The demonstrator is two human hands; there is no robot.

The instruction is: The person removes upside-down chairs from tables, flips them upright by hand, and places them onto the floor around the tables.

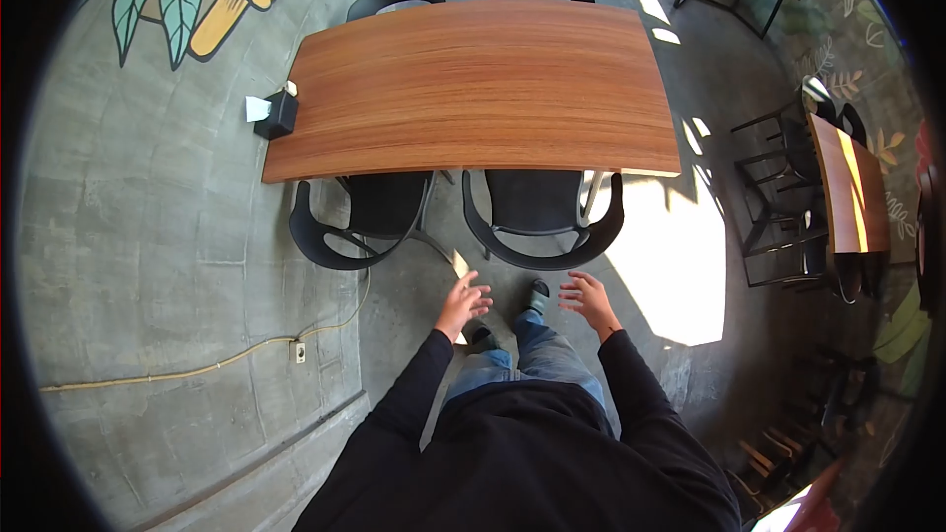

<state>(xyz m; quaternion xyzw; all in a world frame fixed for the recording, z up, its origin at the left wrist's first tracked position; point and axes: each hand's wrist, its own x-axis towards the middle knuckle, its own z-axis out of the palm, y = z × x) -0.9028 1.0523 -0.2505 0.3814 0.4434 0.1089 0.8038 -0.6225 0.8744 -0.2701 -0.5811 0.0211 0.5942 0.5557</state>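
My left hand is held out in front of my body, fingers spread, with nothing in it. To its right, my right hand is raised at about the same height, its fingers apart and holding nothing. Two black chairs stand beyond my hands: the left chair and the right chair, both partly under the near edge of a wooden table. The right chair is nearest to my right hand. A black napkin holder sits at the table's left edge, with a white napkin sticking out.
A grey wall runs along the left, with a cable and a socket. More black chairs stand at the table's far side. A smaller wooden table with chairs is at the right. Bright sunlight falls on the floor.
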